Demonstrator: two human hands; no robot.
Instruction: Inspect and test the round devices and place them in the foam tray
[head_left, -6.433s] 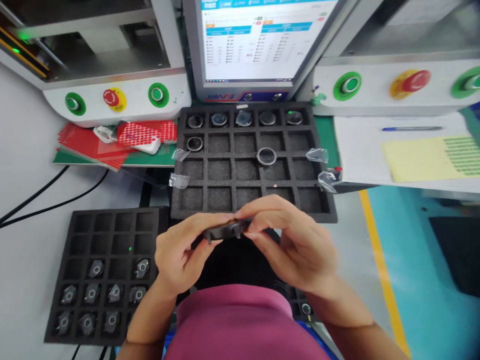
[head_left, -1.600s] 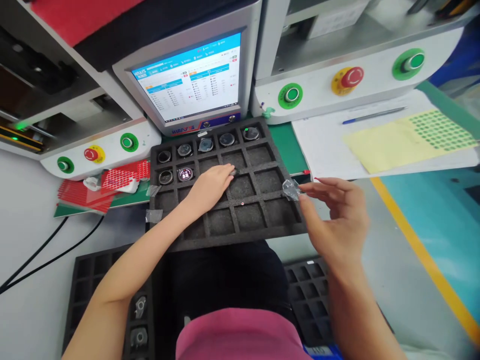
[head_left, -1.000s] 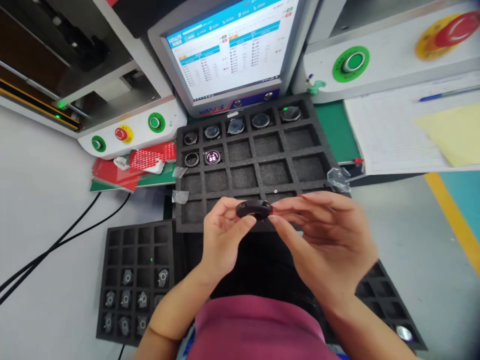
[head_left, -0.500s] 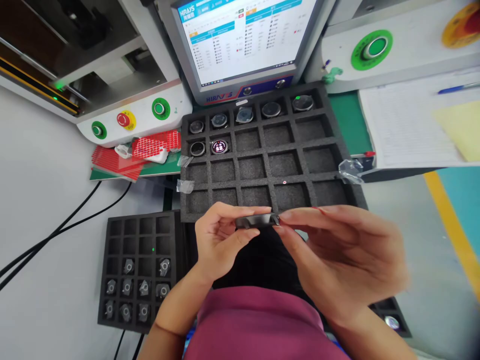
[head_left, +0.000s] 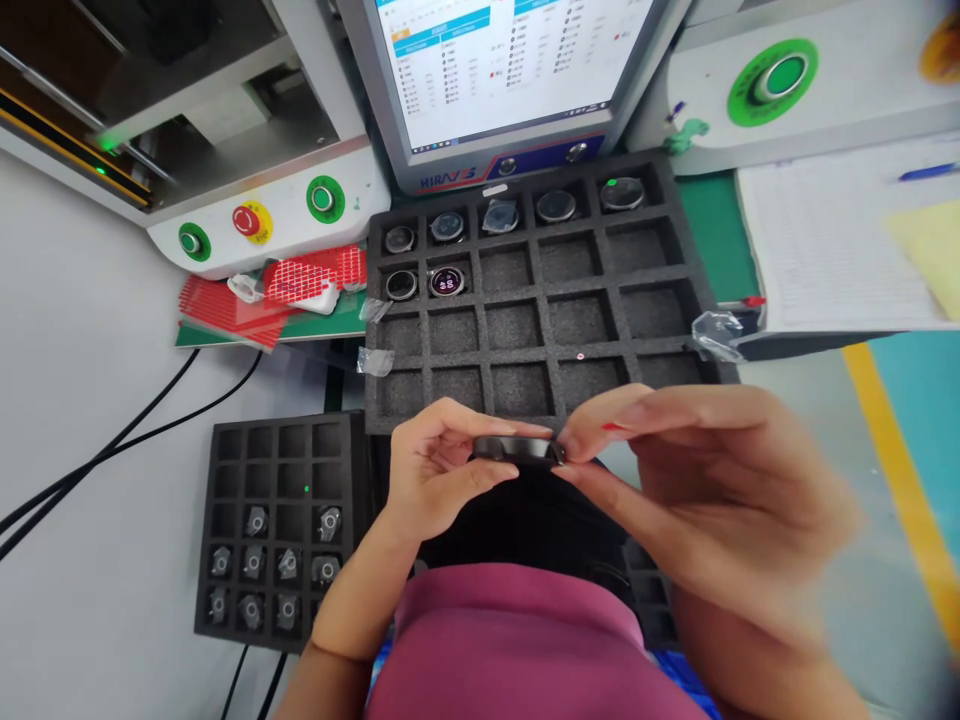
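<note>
A dark round watch body [head_left: 525, 450] without a strap is seen edge-on in front of me. My left hand [head_left: 439, 465] is closed on it, fingers along the upper face and thumb below. My right hand [head_left: 697, 490] pinches the watch's right end between thumb and forefinger; its outer side is blurred. A small red sliver [head_left: 616, 427] shows at a right finger; I cannot tell what it is. Just beyond my hands lies a black foam tray [head_left: 551, 315] with several watches in its far rows. One lit watch [head_left: 448, 282] shows digits on its screen.
A second foam tray [head_left: 274, 490], lower left, holds several plastic-wrapped watch parts. A monitor [head_left: 510, 70] stands behind the main tray. Red grid sheets [head_left: 232, 307] lie at left beside machine buttons [head_left: 246, 221]. Papers [head_left: 817, 250] and a blue pen [head_left: 930, 172] are at right.
My right hand has shifted right and its fingers have curled more at the watch's end. The left hand keeps its hold. The camera view has tilted slightly.
</note>
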